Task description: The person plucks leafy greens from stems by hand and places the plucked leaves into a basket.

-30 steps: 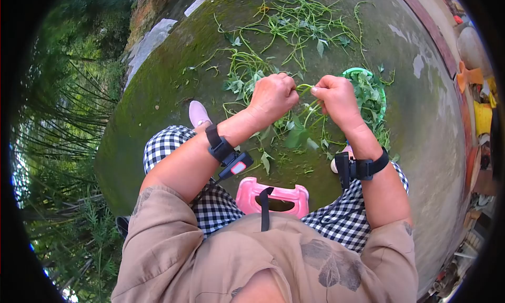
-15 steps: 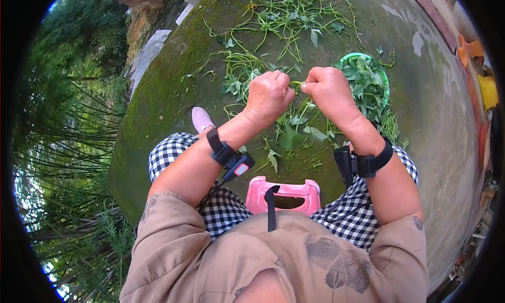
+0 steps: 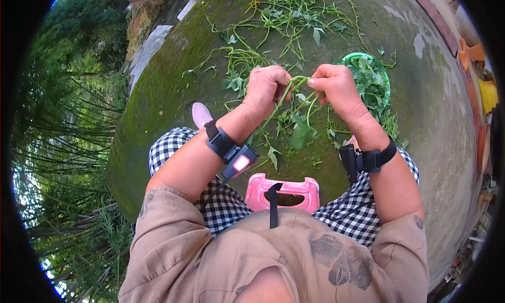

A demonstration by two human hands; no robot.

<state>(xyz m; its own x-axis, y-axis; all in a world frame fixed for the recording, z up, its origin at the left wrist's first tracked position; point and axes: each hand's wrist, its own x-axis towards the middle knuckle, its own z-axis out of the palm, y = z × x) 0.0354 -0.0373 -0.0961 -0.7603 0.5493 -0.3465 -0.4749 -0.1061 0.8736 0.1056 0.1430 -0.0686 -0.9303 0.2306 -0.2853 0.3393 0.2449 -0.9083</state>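
My left hand (image 3: 266, 89) is closed in a pinch on green leafy vine stems (image 3: 299, 78). Across from it, my right hand (image 3: 336, 89) pinches the same stems between thumb and forefinger. The stems arch over the short gap between both hands, and a broad green leaf (image 3: 302, 131) hangs below them. Just beyond my right hand stands a round green basket (image 3: 388, 91) with picked leaves (image 3: 370, 79) heaped in it. Past my left hand, a tangle of loose vines (image 3: 243, 61) lies on the ground.
More long vines (image 3: 294, 11) are spread farther off on the mossy concrete (image 3: 168, 93). A pink plastic stool (image 3: 258, 193) is between my knees. Shrubs (image 3: 68, 119) line the left side. A yellow object (image 3: 488, 95) and other items lie along the right edge.
My hands have shifted a little, the right one slightly down and to the right. More stem now shows arching between them, with the broad leaf hanging more plainly in view.
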